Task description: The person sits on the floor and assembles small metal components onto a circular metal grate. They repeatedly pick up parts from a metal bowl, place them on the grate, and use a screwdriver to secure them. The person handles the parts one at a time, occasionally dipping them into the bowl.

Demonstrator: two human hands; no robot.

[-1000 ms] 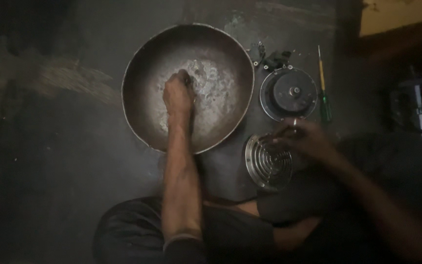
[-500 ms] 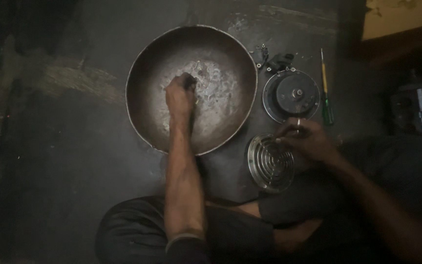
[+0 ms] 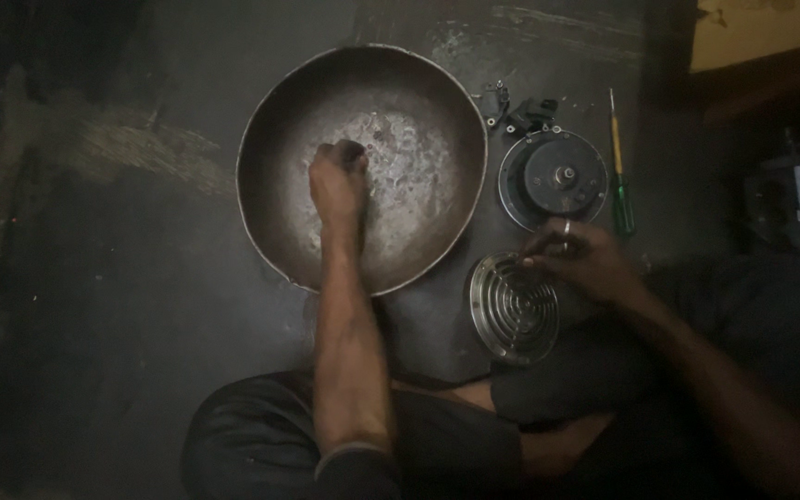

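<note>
Metal, dull and grey, makes up the wide round pan [image 3: 363,167] on the dark floor [image 3: 122,306] in the head view. The left hand [image 3: 337,181] rests inside the pan, its grip curled closed, seemingly on something small that the dim light hides. The right hand [image 3: 585,259] lies at the upper edge of a round chrome grille [image 3: 511,310], fingers pinched on its rim. Just above it sits a round dark motor housing [image 3: 553,178], with a yellow-and-green screwdriver [image 3: 618,167] beside it and small black parts [image 3: 518,109] near the pan's rim.
</note>
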